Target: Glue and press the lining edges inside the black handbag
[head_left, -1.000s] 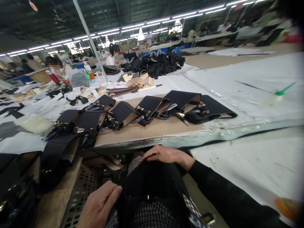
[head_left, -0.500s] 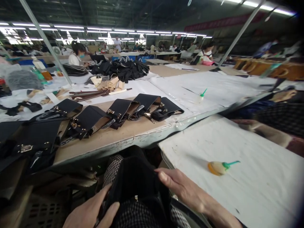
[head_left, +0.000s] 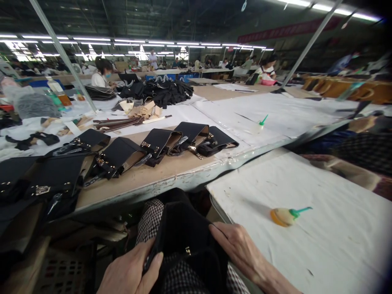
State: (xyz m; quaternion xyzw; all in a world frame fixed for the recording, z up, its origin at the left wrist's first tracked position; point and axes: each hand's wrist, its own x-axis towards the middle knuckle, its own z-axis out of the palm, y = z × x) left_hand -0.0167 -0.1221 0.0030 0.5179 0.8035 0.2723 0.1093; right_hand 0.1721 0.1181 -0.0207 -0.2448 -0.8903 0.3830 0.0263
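A black bag (head_left: pixel 183 228) rests over my lap, with a small gold-coloured metal fitting (head_left: pixel 188 250) showing on it. My left hand (head_left: pixel 131 267) grips its left edge, thumb on the near side and fingers partly hidden behind the material. At the opposite edge, my right hand (head_left: pixel 239 247) pinches the bag; some of its fingertips are out of sight. Checked cloth (head_left: pixel 150 218) covers my legs under and around the bag. In front of me, several black bags with gold clasps, such as one flap bag (head_left: pixel 121 153), lie in a row along the table edge.
To the right stands a white-covered table (head_left: pixel 330 245) bearing a glue bottle (head_left: pixel 283 216) with a green nozzle. A second green-nozzled bottle (head_left: pixel 261 123) is farther back. Beige strips (head_left: pixel 148 110) and a black material pile (head_left: pixel 159 92) lie beyond the bags. A plastic crate (head_left: pixel 63 269) sits low left.
Both hands and the bag appear slightly farther right in view, and the whole scene has shifted a little the same way. The grip on both edges stays.
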